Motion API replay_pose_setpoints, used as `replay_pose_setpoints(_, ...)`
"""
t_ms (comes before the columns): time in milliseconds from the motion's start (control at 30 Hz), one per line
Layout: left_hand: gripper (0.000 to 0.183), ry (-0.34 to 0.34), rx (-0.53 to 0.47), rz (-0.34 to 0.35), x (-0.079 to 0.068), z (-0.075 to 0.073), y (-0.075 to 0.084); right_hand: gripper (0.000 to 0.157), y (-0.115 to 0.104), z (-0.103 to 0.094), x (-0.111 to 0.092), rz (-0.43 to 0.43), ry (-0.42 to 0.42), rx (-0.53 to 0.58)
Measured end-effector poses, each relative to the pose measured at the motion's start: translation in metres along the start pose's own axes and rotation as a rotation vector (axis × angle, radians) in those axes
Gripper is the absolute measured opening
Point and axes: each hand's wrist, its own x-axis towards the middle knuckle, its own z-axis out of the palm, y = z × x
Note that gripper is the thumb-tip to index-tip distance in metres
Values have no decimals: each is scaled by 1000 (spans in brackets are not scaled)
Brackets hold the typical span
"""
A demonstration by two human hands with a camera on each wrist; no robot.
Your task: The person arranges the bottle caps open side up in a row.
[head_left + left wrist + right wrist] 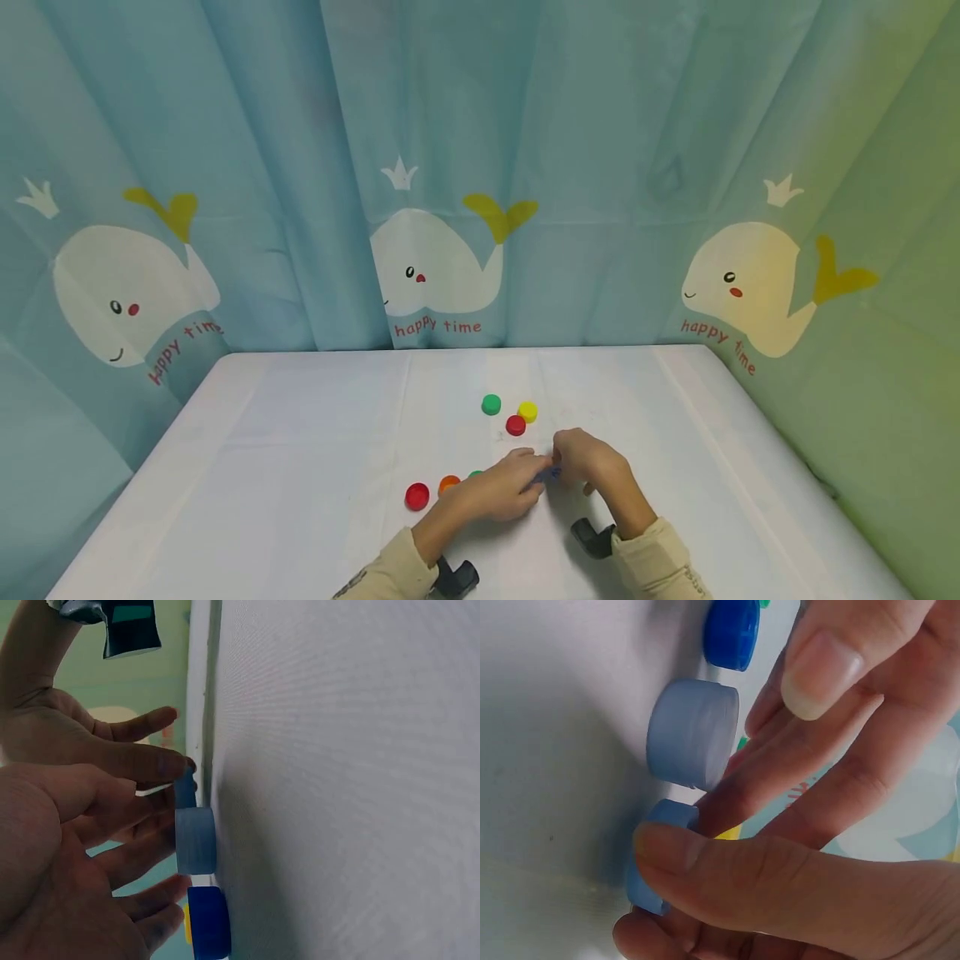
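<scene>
Between thumb and finger, my right hand [596, 462] pinches a light-blue bottle cap [646, 891] on edge, close to the white tabletop. A pale, cloudy blue cap [195, 841] stands right beside it. My left hand [501, 490] is at that pale cap with fingers extended along its far side; whether they touch it I cannot tell. Farther left along the same line is a dark blue cap [732, 634], hidden behind the left hand in the head view. A red cap [417, 497], an orange cap [449, 482] and a partly covered green cap [476, 474] lie left of that hand.
Beyond the hands lie another green cap [491, 405], a yellow cap [528, 411] and a second red cap [516, 426]. The white table [300, 442] ends at a blue-green curtain [600, 167] printed with whales. Black wrist mounts [592, 538] sit close over the tabletop.
</scene>
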Motion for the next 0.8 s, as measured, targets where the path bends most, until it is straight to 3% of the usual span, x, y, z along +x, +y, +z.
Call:
replay_pose_setpoints(333, 39, -29, 0, -19, -1, -2, 3, 22, 1, 4, 3, -13, 1, -25)
replay_pose_setpoints(433, 38, -24, 23, 3, -2, -2, 3, 24, 2, 5, 2, -11, -6, -14)
replay_pose_setpoints(533, 38, 2, 25, -15, -3, -3, 4, 27, 4, 4, 2, -21, -7, -8)
replay_pose_setpoints(667, 39, 66, -40, -103, -6, -11, 6, 31, 6, 1, -1, -53, 6, -27)
replay_pose_setpoints(800, 40, 160, -75, -157, -10, -25, 4, 37, 9, -5, -2, -109, 76, -80)
